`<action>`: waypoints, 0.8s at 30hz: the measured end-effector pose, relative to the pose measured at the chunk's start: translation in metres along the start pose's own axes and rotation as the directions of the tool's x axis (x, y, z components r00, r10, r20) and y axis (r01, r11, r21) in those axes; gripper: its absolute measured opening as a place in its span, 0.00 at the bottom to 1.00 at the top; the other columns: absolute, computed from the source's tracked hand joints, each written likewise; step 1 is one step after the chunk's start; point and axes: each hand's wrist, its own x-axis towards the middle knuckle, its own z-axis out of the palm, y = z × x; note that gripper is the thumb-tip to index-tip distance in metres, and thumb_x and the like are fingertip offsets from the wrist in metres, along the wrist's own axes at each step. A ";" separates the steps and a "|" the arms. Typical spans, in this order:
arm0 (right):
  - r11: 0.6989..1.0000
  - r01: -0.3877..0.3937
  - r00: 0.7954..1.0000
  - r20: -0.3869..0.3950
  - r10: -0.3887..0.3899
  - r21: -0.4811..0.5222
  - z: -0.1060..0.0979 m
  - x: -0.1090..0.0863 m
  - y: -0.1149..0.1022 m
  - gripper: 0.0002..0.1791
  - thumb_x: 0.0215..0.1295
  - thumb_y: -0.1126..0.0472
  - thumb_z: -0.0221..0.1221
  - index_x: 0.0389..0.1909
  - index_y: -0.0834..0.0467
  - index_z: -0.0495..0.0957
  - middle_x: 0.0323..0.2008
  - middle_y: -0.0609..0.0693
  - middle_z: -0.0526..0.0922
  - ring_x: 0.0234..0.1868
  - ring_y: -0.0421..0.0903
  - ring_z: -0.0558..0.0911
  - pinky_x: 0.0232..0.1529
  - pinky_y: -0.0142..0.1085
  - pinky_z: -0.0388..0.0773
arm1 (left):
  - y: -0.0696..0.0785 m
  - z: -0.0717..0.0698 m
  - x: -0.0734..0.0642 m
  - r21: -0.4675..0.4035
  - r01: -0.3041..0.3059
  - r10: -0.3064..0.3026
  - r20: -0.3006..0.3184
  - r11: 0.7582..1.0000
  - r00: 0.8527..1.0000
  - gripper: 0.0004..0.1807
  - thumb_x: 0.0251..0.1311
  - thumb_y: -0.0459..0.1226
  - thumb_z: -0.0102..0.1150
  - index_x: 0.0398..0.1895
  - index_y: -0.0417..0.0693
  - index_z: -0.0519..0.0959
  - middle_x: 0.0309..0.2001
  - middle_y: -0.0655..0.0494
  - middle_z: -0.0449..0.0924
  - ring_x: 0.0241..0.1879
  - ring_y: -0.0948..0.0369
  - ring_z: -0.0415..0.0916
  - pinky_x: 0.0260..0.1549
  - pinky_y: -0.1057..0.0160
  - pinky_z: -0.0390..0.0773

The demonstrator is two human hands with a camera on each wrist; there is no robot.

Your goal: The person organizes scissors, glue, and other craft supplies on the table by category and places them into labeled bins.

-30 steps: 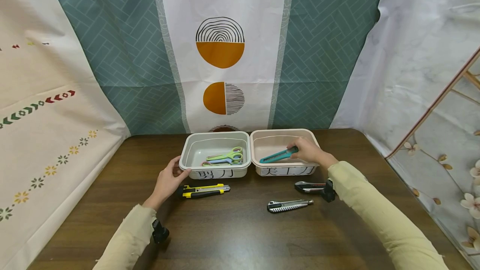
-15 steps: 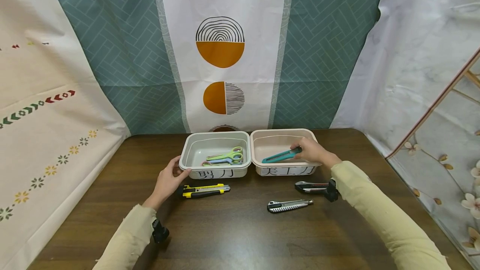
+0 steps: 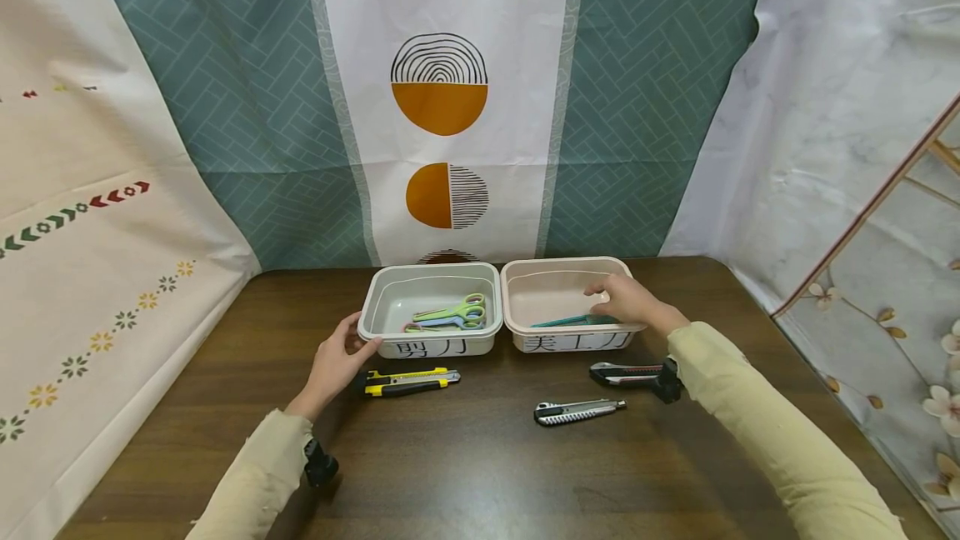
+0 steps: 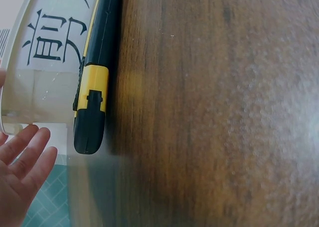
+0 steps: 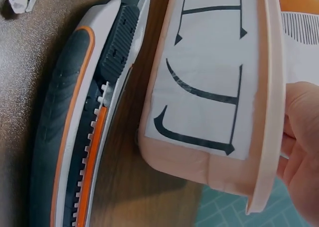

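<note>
My left hand (image 3: pixel 339 357) holds the front left corner of a grey plastic bin (image 3: pixel 386 290), thumb at the rim and fingers along its side. Green and blue scissors (image 3: pixel 453 313) lie in that bin. Over the pink bin (image 3: pixel 517 273), my right hand (image 3: pixel 626 300) has thumb and fingers spread apart with nothing between them. A teal utility knife (image 3: pixel 566 321) lies low inside, partly hidden by the front wall and fingers. A yellow and black utility knife (image 3: pixel 411 382) lies in front of the grey bin, also large in the left wrist view (image 4: pixel 97 82).
On the brown table (image 3: pixel 480 482), a silver utility knife (image 3: pixel 579 412) lies at front right. Near my right wrist rests a black and grey utility knife (image 3: pixel 622 374) with orange trim. Paper labels (image 3: pixel 573 342) front both bins. A patterned curtain (image 3: pixel 442 148) hangs behind.
My right hand has let go of the teal utility knife, which dropped lower into the pink bin. That hand has moved slightly right. The left hand and the grey bin stay put.
</note>
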 end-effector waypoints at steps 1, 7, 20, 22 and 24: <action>1.000 -0.010 1.000 -0.001 0.010 0.001 -0.001 -0.001 -0.001 0.18 0.53 0.66 0.62 0.44 0.70 0.77 0.43 0.62 0.80 0.47 0.57 0.77 0.46 0.49 0.71 | 0.000 0.000 0.000 -0.002 0.001 -0.001 0.003 1.000 1.000 0.33 0.56 0.47 0.59 0.61 0.39 0.63 0.46 0.40 0.76 0.39 0.53 0.74 0.35 0.60 0.71; 1.000 -0.010 0.999 -0.040 0.010 -0.012 -0.008 -0.006 -0.005 0.20 0.53 0.63 0.63 0.45 0.70 0.77 0.43 0.60 0.81 0.45 0.57 0.77 0.46 0.49 0.71 | 0.001 0.000 0.001 -0.004 0.005 -0.005 0.004 1.000 1.000 0.34 0.56 0.47 0.59 0.61 0.39 0.62 0.46 0.40 0.76 0.39 0.53 0.74 0.35 0.60 0.71; 1.000 0.011 0.995 -0.095 -0.009 0.018 -0.029 -0.026 -0.017 0.24 0.54 0.57 0.63 0.49 0.66 0.75 0.46 0.60 0.79 0.47 0.56 0.76 0.46 0.49 0.70 | 0.003 -0.001 -0.001 0.015 0.002 -0.002 -0.002 1.000 1.000 0.33 0.57 0.47 0.58 0.61 0.38 0.62 0.46 0.40 0.76 0.39 0.53 0.74 0.35 0.60 0.72; 1.000 0.007 0.996 -0.093 -0.004 0.025 -0.031 -0.030 -0.016 0.24 0.54 0.57 0.64 0.50 0.66 0.75 0.47 0.60 0.79 0.47 0.56 0.75 0.47 0.49 0.70 | 0.003 -0.001 -0.002 0.014 0.000 0.000 -0.002 1.000 1.000 0.33 0.56 0.46 0.58 0.61 0.39 0.62 0.46 0.40 0.76 0.39 0.53 0.74 0.35 0.61 0.72; 1.000 0.003 0.995 -0.097 -0.001 0.023 -0.032 -0.033 -0.016 0.25 0.53 0.57 0.64 0.50 0.65 0.75 0.46 0.59 0.79 0.47 0.55 0.76 0.47 0.49 0.70 | 0.002 0.000 -0.001 0.014 -0.005 0.005 -0.001 1.000 1.000 0.33 0.56 0.47 0.58 0.61 0.38 0.62 0.46 0.40 0.76 0.39 0.53 0.74 0.35 0.61 0.72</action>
